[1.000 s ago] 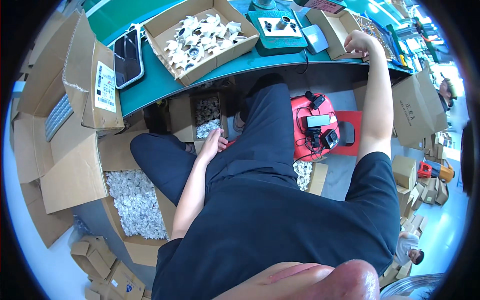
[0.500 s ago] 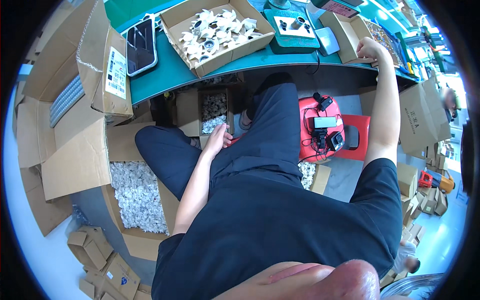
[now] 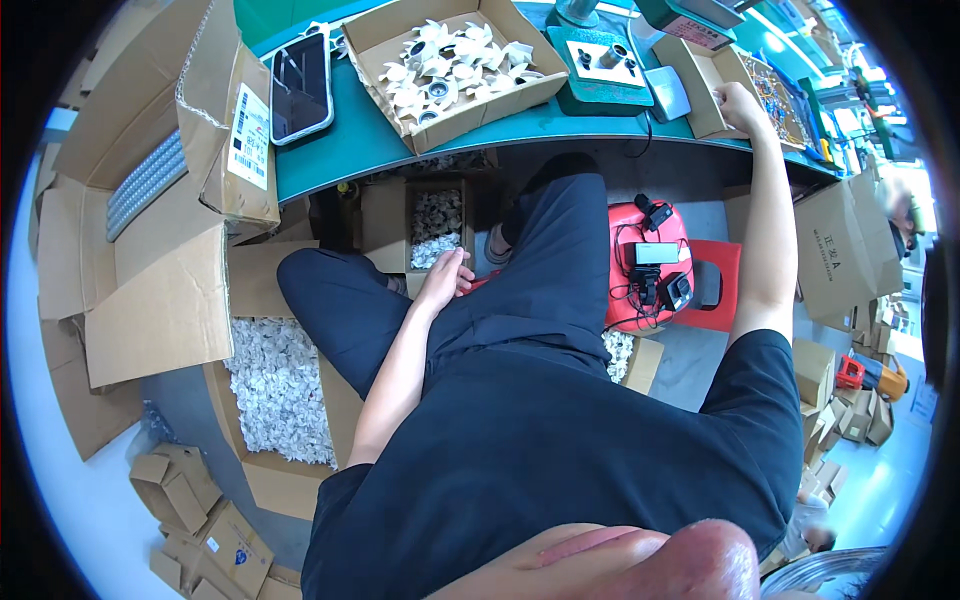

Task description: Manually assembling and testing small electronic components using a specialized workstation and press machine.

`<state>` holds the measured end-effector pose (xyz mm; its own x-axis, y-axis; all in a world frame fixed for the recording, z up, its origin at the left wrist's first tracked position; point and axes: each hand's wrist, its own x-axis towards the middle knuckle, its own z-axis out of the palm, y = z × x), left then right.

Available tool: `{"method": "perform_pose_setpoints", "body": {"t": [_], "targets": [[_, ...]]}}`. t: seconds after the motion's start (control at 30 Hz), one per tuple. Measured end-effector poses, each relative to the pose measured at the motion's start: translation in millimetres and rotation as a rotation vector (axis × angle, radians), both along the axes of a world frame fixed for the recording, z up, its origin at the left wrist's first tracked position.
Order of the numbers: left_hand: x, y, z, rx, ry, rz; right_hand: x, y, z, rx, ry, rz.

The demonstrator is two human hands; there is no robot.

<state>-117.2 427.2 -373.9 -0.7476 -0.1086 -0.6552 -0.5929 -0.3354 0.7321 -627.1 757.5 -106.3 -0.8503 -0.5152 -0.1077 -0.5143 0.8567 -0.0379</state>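
My right hand [image 3: 742, 108] reaches over the bench at the far right, at the shallow cardboard box [image 3: 700, 92]. Its fingers are curled down at the box's inside edge, and what they hold, if anything, is hidden. My left hand [image 3: 442, 282] rests by my lap with loosely bent, slightly parted fingers and nothing visible in them. Left of the box stands a green bench fixture [image 3: 605, 97] with a metal plate and a dark post. White finned impellers [image 3: 450, 70] fill a cardboard tray [image 3: 400, 128] farther left.
A phone [image 3: 302, 88] lies near the bench's left end beside a tall open carton [image 3: 240, 195]. Cartons of white parts [image 3: 280, 390] stand below. A red stool [image 3: 625, 225] at my right carries cables and small devices. Wired parts [image 3: 775, 100] lie beyond my right hand.
My right hand has shifted slightly, its fingers lowering toward the box. The view has turned a little, moving the bench items right and slightly down. My left hand stays by my lap.
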Motion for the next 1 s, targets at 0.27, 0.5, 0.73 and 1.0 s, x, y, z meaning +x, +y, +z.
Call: {"method": "perform_pose_setpoints", "body": {"t": [0.27, 0.5, 0.73, 1.0], "targets": [[-2, 0, 5, -0.012, 0.001, -0.016, 28, -17, 42, -0.373, -0.166, -0.113], [-3, 1, 5, -0.029, 0.004, -0.024, 72, -70, 37, -0.991, -0.504, -0.019], [-1, 1, -1, -0.016, 0.021, -0.005, 95, -123, 15, -1.195, -1.013, 0.065], [1, -1, -5, -0.007, 0.025, -0.02, 90, -139, 36, -0.833, -0.882, -0.03]]}}
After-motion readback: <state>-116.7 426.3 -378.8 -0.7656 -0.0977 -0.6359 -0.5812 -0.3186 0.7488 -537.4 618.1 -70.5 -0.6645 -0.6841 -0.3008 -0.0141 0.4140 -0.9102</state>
